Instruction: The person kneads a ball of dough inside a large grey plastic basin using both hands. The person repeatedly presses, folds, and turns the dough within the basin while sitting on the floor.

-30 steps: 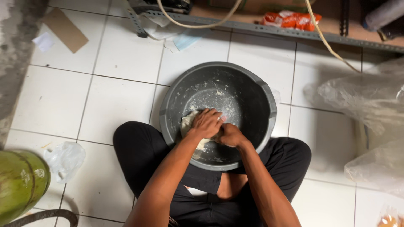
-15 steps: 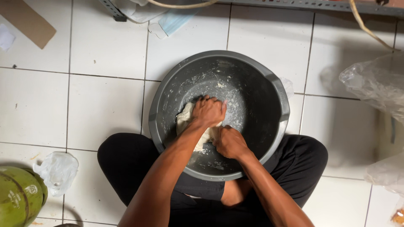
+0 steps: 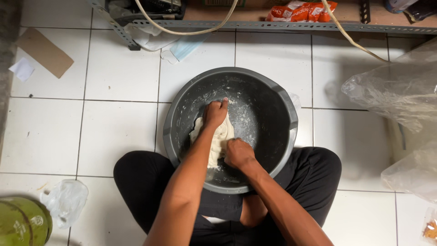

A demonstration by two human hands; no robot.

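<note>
Kneading goes best when the pale, soft lump of dough (image 3: 213, 142) is pinned near the body while its far end is pushed away with body weight, then folded back. It lies on the floured bottom of the round dark grey plastic basin (image 3: 282, 98), which sits on the white tiled floor (image 3: 43, 134) between the person's crossed legs. The left hand (image 3: 215, 112) presses flat on the dough's far end, fingers stretched together. The right hand (image 3: 238, 153) is curled into a fist, knuckles bearing down on the near end.

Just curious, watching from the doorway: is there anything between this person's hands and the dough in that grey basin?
Nothing visible. Both hands lie directly on the dough inside the grey basin: the left hand presses its far end, the right hand its near end, bare skin on dough.
</note>
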